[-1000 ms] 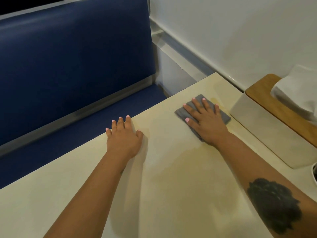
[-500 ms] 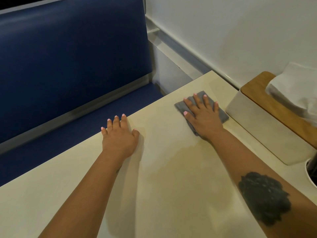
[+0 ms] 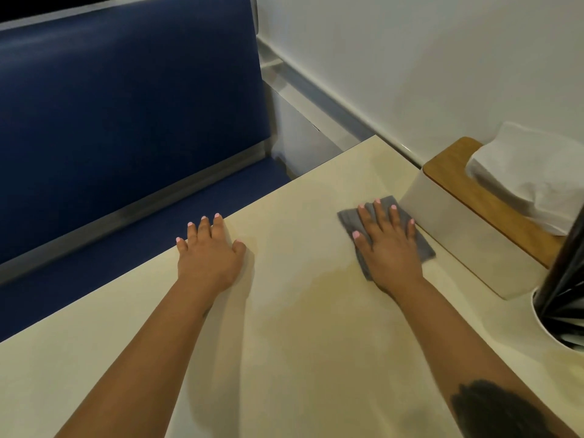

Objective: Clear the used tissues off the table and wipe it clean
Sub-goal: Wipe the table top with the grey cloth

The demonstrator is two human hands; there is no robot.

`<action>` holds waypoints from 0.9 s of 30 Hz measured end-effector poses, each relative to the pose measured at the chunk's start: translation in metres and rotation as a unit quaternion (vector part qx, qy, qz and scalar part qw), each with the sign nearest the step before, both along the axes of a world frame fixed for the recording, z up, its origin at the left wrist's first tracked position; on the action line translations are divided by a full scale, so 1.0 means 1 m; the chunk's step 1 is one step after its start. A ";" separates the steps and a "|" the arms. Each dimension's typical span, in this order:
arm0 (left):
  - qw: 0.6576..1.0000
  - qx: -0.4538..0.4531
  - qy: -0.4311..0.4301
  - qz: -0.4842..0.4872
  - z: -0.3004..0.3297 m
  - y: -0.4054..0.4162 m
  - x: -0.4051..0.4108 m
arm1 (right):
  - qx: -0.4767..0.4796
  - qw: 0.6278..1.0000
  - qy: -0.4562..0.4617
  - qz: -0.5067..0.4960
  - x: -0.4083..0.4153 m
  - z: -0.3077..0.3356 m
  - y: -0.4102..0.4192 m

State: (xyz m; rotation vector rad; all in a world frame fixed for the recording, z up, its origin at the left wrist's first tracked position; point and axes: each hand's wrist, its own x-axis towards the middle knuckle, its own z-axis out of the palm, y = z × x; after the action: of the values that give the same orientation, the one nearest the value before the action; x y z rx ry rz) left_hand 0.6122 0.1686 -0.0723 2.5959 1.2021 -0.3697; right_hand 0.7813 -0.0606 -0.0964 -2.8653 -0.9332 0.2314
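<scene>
The table (image 3: 284, 358) carried no loose used tissues that could be seen, so the job looked to have reached the wiping. The grey cloth (image 3: 350, 221) lay flat near the far right corner, just beside the near wall of the white tissue box (image 3: 467, 248), whether touching it could not be told. Its long axis ran from the far edge back toward the near right. The right hand (image 3: 387, 248) lay on top of the cloth, fingers straight and spread, palm pressing it down. The left hand (image 3: 210, 254) rested flat and spread at the table's far edge, well apart from the cloth, and seemed only to brace. The right hand was therefore the working one. With the box close on the cloth's right, the unwiped room lay to the left and toward the near edge, so the next stroke probably had to run that way. A faint damp sheen showed between the two forearms.
</scene>
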 end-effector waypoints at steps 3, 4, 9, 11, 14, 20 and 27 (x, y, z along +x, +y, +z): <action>1.000 0.003 0.009 -0.005 0.001 0.001 -0.001 | 0.054 0.998 -0.006 -0.024 -0.009 -0.001 -0.024; 1.000 0.001 0.011 -0.006 0.001 0.001 -0.001 | 0.086 0.996 -0.011 -0.038 -0.012 0.000 -0.028; 1.000 -0.016 0.016 -0.008 0.005 0.003 0.000 | 0.139 0.988 0.030 -0.068 -0.018 0.001 -0.029; 1.000 -0.016 0.015 -0.011 0.005 0.003 0.000 | 0.139 0.986 0.030 -0.087 -0.023 0.004 -0.039; 1.000 -0.014 0.016 -0.014 0.004 0.003 -0.001 | 0.137 0.982 0.022 -0.126 -0.030 0.007 -0.053; 1.000 -0.012 0.013 -0.012 0.002 0.002 0.000 | 0.083 0.990 0.012 -0.111 -0.010 0.010 -0.014; 1.000 -0.004 0.012 -0.011 0.000 0.002 -0.001 | 0.090 0.995 0.028 -0.042 -0.010 0.007 -0.021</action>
State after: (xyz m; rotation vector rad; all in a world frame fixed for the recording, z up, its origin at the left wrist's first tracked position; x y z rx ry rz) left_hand 0.6114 0.1703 -0.0722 2.6068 1.1797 -0.4103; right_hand 0.7714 -0.0813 -0.0897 -2.7116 -0.7790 0.2062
